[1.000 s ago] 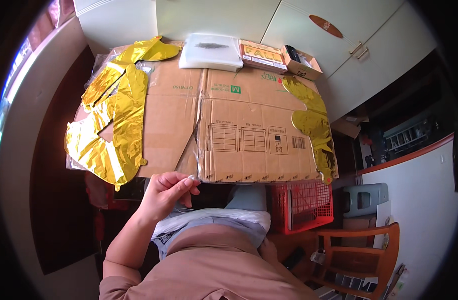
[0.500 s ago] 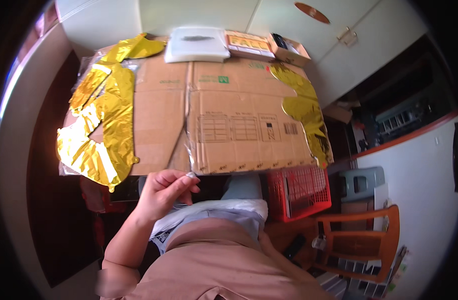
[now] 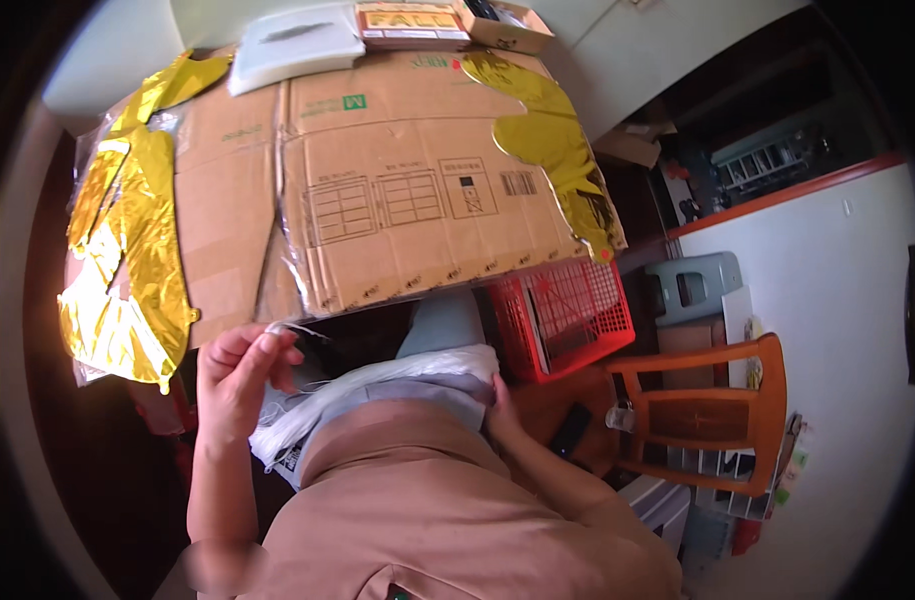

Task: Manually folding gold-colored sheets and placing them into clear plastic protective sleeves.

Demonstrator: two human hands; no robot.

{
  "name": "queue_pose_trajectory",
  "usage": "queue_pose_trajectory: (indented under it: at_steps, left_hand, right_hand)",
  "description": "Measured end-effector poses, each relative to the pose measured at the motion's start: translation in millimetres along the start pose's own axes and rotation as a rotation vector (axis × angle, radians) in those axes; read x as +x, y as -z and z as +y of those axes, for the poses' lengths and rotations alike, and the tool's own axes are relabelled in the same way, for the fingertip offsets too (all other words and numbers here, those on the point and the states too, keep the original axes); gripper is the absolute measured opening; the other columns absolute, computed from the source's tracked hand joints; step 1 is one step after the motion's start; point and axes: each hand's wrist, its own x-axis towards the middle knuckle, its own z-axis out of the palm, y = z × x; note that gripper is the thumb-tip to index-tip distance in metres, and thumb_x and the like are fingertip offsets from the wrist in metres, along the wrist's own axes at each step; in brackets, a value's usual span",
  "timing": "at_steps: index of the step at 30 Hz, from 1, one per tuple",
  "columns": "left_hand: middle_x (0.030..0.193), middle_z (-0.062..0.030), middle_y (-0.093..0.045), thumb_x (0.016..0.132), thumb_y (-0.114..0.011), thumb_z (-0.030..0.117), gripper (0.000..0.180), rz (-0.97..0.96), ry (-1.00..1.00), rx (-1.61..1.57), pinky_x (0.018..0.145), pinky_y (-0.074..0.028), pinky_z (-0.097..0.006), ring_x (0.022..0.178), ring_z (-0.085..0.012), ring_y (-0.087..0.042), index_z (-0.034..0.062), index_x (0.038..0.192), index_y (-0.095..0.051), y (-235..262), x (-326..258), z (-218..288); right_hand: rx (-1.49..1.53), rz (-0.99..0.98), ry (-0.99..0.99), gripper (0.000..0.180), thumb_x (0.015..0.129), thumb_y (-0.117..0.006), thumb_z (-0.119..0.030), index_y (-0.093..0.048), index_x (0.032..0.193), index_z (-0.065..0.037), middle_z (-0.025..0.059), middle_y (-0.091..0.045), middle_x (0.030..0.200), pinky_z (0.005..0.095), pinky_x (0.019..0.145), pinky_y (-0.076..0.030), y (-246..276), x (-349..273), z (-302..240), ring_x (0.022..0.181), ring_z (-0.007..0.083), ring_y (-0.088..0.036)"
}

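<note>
Pinching the tips of a few thin white strands [image 3: 305, 330], the left hand [image 3: 239, 372] has thumb and fingertips pressed together, just by the near edge of a flattened, creased brown cardboard sheet [image 3: 232, 220]. Main thing is a long, loose white bundle of fine fibres [image 3: 377, 384], draped across the lap over pale grey-blue trousers [image 3: 439, 328]. The right hand [image 3: 499, 402] is at its right end, but its fingers are partly hidden, so I can't tell if they're actually closed on it. Looks super light and floppy to me, probably a bit slippery and tangle-prone, so I'd hold single strands right at the tips and the bundle round its full thickness. Texture-wise there's loads going on: a crinkly, shiny gold foil shape [image 3: 155, 250] at the left, another wavy gold foil piece [image 3: 537, 140] at the right, and a rigid red plastic lattice basket [image 3: 580, 358] below that one.
</note>
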Motion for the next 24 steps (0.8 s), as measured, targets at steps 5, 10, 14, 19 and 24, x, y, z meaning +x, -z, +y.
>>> queue_pose_trajectory:
  at_steps: [5,10,14,19,24]
  left_hand:
    - [0.079,-0.0117,-0.068,0.094,-0.057,0.014,0.019,0.027,-0.022,-0.035,0.049,-0.047,-0.022,0.053,-0.0117,-0.058,-0.0023,0.100,-0.066,12.0,-1.1,-14.1]
    - [0.079,-0.0128,-0.068,0.095,-0.055,0.013,0.020,0.028,-0.055,-0.027,0.050,-0.047,-0.021,0.053,-0.0121,-0.058,-0.0033,0.101,-0.064,9.1,6.0,-4.1]
    - [0.080,-0.0131,-0.068,0.095,-0.055,0.014,0.020,0.067,-0.079,-0.006,0.049,-0.047,-0.021,0.053,-0.0120,-0.058,-0.0035,0.100,-0.064,5.3,-2.7,-6.5]
    - [0.078,-0.0118,-0.068,0.094,-0.058,0.016,0.021,0.070,-0.036,0.048,0.050,-0.047,-0.022,0.053,-0.0109,-0.058,-0.0030,0.097,-0.066,1.6,-2.2,-4.3]
    - [0.078,-0.0114,-0.069,0.093,-0.060,0.015,0.019,0.079,-0.026,0.019,0.051,-0.049,-0.023,0.054,-0.0114,-0.060,-0.0022,0.096,-0.067,-1.0,-0.4,0.1]
  right_hand:
    - [-0.206,-0.059,-0.500,0.024,0.088,-0.061,-0.018,-0.063,0.104,0.001,0.0164,-0.067,0.094,0.0376,0.079,-0.051,92.0,9.3,51.7,0.092,0.0267,-0.065]
    - [-0.447,-0.214,-1.098,0.026,0.086,-0.053,-0.020,-0.064,0.100,-0.001,0.0153,-0.067,0.090,0.0374,0.073,-0.053,139.5,-28.0,201.9,0.084,0.0265,-0.067]
    - [-0.167,-0.243,-1.212,0.024,0.085,-0.053,-0.022,-0.065,0.096,-0.003,0.0156,-0.066,0.088,0.0394,0.066,-0.053,152.9,3.1,150.3,0.074,0.0259,-0.067]
    - [0.014,-0.006,-0.861,0.015,0.081,-0.066,-0.017,-0.062,0.087,-0.003,0.0068,-0.061,0.065,0.0304,0.043,-0.045,199.3,66.2,125.4,0.048,0.0178,-0.056]
    - [-0.187,0.585,-0.061,0.013,0.084,-0.063,-0.013,-0.066,0.084,0.000,0.0125,-0.066,0.073,0.0354,0.068,-0.050,235.0,169.6,30.9,0.067,0.0231,-0.062]
